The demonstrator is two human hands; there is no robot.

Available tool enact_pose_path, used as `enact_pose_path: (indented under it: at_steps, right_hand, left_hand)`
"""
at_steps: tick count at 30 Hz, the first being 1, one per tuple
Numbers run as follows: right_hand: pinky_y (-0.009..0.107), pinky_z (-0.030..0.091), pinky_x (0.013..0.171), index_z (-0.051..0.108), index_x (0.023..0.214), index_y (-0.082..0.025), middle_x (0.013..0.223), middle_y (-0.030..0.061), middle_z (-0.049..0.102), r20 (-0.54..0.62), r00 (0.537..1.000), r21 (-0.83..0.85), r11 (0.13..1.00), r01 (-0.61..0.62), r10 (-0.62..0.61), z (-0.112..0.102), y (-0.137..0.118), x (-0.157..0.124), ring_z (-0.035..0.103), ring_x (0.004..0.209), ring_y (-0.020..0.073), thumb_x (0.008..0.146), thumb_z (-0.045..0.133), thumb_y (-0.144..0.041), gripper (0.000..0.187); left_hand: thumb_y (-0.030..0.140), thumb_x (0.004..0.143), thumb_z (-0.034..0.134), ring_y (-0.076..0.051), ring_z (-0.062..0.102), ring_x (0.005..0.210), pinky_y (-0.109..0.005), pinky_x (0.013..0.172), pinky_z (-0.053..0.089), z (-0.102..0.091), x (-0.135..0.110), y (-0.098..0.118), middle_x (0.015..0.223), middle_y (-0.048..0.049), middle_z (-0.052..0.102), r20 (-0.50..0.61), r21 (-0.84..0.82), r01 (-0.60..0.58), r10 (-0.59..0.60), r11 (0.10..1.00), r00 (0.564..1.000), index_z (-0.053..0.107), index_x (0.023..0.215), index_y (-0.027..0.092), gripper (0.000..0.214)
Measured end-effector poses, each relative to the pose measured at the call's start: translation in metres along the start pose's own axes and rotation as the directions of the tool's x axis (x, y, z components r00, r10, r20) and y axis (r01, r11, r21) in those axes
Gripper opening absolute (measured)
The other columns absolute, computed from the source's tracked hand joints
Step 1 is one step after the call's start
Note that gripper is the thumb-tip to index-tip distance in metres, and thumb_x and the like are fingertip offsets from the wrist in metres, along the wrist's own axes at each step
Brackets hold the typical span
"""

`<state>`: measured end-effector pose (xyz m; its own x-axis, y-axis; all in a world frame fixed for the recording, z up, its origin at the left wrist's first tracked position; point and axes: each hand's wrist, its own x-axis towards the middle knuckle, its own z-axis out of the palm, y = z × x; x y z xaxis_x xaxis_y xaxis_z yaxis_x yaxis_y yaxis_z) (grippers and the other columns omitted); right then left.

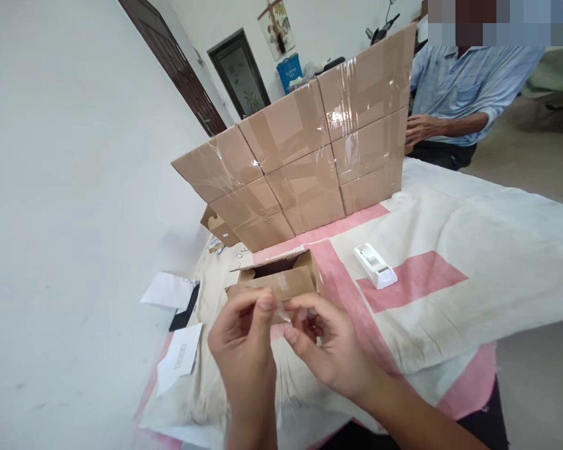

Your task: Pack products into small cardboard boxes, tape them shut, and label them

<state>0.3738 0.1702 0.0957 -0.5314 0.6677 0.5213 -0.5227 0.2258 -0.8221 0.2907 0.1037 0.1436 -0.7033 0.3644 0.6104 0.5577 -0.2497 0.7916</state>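
Observation:
My left hand [244,340] and my right hand [328,347] are raised close together just in front of a small open cardboard box [281,278] on the cloth-covered table [473,262]. Both pinch a strip of clear tape [281,309] stretched between their fingertips. The box's top is open and its inside is dark. A white tape dispenser [375,265] lies to the right of the box on the pink and white cloth.
A stacked wall of taped cardboard boxes [309,150] stands at the table's far side. A person in a blue shirt [464,87] sits behind it, one hand [420,128] on the stack. White papers [178,356] and a dark item lie at the left.

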Motion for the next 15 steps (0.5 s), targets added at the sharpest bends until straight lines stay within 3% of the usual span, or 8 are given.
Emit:
enact_pose_path:
  at_steps: [5,11,15]
  right_hand:
    - [0.019,0.037,0.048,0.061,0.089,-0.023,0.061,-0.0079,0.049,-0.058,0.997,-0.028,0.998,0.049,-0.050,-0.002,0.001,0.004,0.043,0.051,0.0073,0.085,0.070,-0.022,0.010]
    - [0.018,0.042,0.050,0.061,0.092,-0.023,0.063,-0.0074,0.050,-0.109,0.992,-0.042,0.997,0.063,-0.068,-0.002,0.006,0.003,0.048,0.053,0.0077,0.086,0.068,-0.017,0.011]
    - [0.018,0.043,0.051,0.061,0.090,-0.023,0.065,-0.0062,0.053,-0.126,0.990,-0.037,0.998,0.055,-0.059,-0.003,0.007,0.003,0.052,0.056,0.0079,0.087,0.066,-0.016,0.009]
  left_hand:
    - [0.032,0.086,0.077,-0.007,0.059,0.066,-0.017,0.063,0.048,0.007,-0.004,-0.009,0.070,0.0056,0.066,0.039,0.011,0.057,-0.057,0.998,0.998,0.072,0.078,0.024,0.013]
    - [0.036,0.086,0.076,-0.011,0.062,0.076,-0.020,0.068,0.051,0.010,-0.007,-0.019,0.079,0.0025,0.067,0.083,-0.088,0.176,-0.169,0.980,0.982,0.071,0.080,0.023,0.015]
    - [0.039,0.086,0.075,-0.013,0.063,0.072,-0.023,0.065,0.053,0.012,-0.010,-0.021,0.075,0.0009,0.066,0.080,-0.118,0.247,-0.238,0.962,0.968,0.071,0.078,0.021,0.020]
